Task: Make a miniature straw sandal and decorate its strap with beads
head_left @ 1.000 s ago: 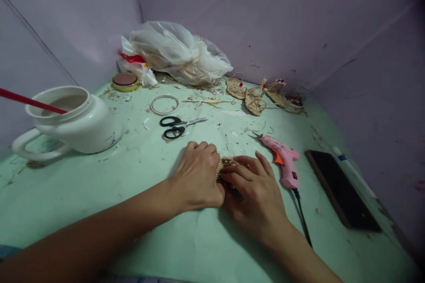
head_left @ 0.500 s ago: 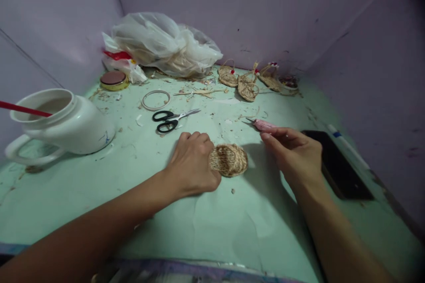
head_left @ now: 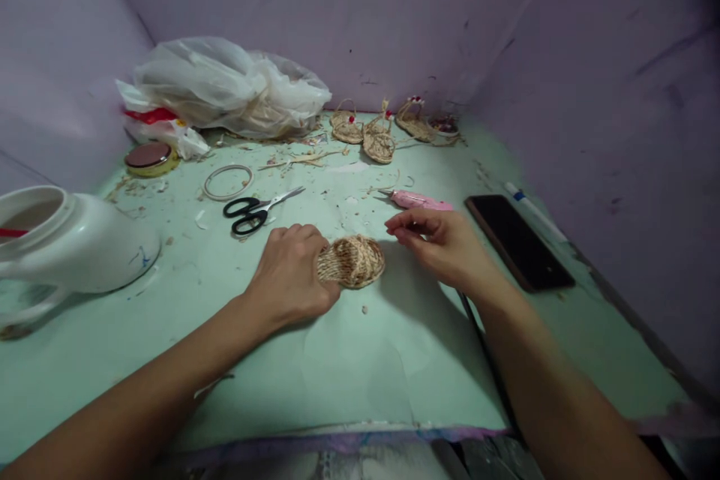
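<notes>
My left hand (head_left: 295, 271) is closed around one end of a small woven straw slipper (head_left: 360, 261) on the table. The slipper's rounded, braided end sticks out to the right of my knuckles; its other end is hidden under my fingers. Just right of the slipper, my right hand (head_left: 436, 240) hovers with loosely bent fingers and nothing visible in them. A pink-handled tool with a pointed metal tip (head_left: 419, 200) lies on the table beyond my right fingers. Black-handled scissors (head_left: 250, 216) lie beyond my left hand.
A white pitcher (head_left: 106, 244) stands at left. A plastic bag (head_left: 225, 90), round tin (head_left: 149, 157) and tape ring (head_left: 228, 181) lie behind. Beaded straw slippers (head_left: 378, 142) line the back wall. A phone (head_left: 517, 240) and white pen (head_left: 537, 211) lie at right; a dark cord (head_left: 487, 352) passes my right forearm.
My right hand has let go of the pink-handled tool and moved nearer the slipper. My left hand keeps its hold. The whole view has shifted, with things appearing farther left.
</notes>
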